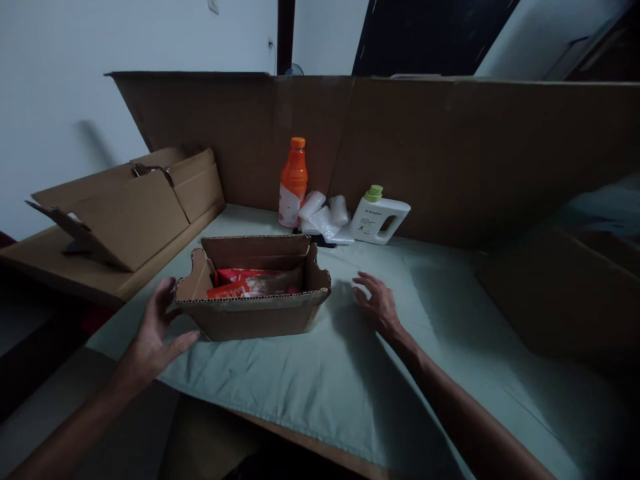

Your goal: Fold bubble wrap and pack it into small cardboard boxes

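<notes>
An open cardboard box (260, 319) stands upright on the pale green cloth, its top cut to an uneven edge. Inside it lie red and brown packets (240, 285), partly hidden by the front wall. My left hand (159, 333) is at the box's left end, thumb and fingers spread around the corner; whether it touches the cardboard is hard to see. To the right of the box, my right hand (376, 301) hovers over or rests on the cloth, fingers apart and nothing in them.
Behind the box stand an orange bottle (294, 180), clear plastic wrap rolls (325, 217) and a white jug with a green cap (377, 217). Larger cardboard boxes flank the table at left (135, 220) and right (560, 293). A tall cardboard panel (425, 153) closes off the back.
</notes>
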A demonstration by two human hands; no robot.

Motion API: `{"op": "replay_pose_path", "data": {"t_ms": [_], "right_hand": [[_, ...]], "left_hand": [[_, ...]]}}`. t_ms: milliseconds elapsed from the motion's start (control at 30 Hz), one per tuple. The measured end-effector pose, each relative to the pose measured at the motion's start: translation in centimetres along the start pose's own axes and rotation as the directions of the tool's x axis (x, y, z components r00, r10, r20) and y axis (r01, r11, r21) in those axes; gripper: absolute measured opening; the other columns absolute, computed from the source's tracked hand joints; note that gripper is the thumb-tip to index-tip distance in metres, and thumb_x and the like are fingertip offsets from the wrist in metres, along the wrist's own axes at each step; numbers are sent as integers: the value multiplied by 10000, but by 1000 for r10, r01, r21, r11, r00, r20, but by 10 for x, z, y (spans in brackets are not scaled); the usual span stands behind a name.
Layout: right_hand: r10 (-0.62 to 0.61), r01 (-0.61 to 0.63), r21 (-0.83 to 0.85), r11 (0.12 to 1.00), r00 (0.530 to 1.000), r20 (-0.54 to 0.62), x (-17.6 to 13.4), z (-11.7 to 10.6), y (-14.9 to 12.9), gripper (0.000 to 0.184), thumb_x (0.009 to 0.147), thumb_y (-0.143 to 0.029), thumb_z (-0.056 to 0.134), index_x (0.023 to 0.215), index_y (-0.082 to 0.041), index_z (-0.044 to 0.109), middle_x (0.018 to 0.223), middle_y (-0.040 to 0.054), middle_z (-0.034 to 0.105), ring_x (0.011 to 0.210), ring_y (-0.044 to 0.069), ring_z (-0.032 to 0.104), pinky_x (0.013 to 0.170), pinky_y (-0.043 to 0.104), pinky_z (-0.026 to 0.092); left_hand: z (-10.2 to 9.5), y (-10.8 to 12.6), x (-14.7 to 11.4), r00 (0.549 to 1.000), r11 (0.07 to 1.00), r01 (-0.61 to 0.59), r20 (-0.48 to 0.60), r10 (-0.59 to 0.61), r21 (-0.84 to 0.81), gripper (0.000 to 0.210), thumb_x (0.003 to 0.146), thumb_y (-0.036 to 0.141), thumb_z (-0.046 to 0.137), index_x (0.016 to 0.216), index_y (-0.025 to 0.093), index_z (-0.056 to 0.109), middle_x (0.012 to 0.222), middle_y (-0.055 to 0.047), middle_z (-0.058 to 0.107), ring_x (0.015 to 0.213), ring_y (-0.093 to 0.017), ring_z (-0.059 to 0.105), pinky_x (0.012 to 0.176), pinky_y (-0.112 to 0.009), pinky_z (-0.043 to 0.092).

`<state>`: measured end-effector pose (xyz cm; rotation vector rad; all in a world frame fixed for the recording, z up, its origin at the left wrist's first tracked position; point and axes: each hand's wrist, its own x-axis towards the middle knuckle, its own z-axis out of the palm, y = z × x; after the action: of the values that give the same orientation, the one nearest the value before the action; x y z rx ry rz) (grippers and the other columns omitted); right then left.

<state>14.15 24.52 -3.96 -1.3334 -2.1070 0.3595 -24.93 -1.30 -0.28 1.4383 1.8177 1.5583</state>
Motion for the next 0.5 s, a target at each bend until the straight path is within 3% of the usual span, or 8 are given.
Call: {"op": "replay_pose_path", "data": {"t_ms": [67, 133, 233, 367, 500], "right_hand": [[-31, -7, 308, 951, 993, 118, -17, 3, -34, 320, 941, -406, 521, 1131, -224, 702, 1315, 111, 668, 1152, 276, 639, 951, 444, 512], [-107, -47, 541, 839, 962, 250, -34, 5, -70, 405, 978, -494, 479, 1218, -228, 666, 1294, 91, 676, 1129, 255, 648, 934, 401, 523], [-90, -142, 682, 718, 952, 293, -49, 3, -106, 440, 1006, -541, 430, 1203, -223, 663, 1187, 61, 709, 1094, 246, 642, 937, 365, 514], [115, -201, 696, 690, 979, 169, -51, -4, -102, 413, 992, -562, 445, 1067, -230, 679, 1016, 37, 714, 977, 244, 630, 877, 348, 524], [140, -172, 659, 732, 985, 102, -38, -12, -72, 405, 984, -564, 442, 1016, -241, 684, 924, 25, 698, 866, 226, 610, 838, 345, 529]], "left_hand": [[7, -15, 3, 980, 988, 152, 126, -152, 11, 849, 724, 506, 771, 1449, 222, 435, 1471, -165, 547, 1344, -344, 552, 1122, -538, 458], [20, -22, 8, 945, 969, 237, 215, -247, 74, 710, 700, 553, 768, 1277, 184, 582, 1243, -154, 699, 1220, -358, 639, 1103, -555, 470], [46, -18, 19, 934, 965, 236, 247, -257, 114, 613, 694, 578, 750, 1161, 197, 640, 999, -109, 762, 1130, -358, 679, 1115, -565, 449], [87, -9, 44, 956, 988, 153, 251, -154, 22, 699, 652, 530, 769, 1226, 172, 591, 1159, -135, 727, 1223, -342, 632, 1157, -543, 400], [124, -7, 68, 971, 993, 103, 222, -86, -64, 781, 592, 471, 802, 1261, 161, 543, 1279, -169, 666, 1253, -341, 611, 1131, -533, 430]]}}
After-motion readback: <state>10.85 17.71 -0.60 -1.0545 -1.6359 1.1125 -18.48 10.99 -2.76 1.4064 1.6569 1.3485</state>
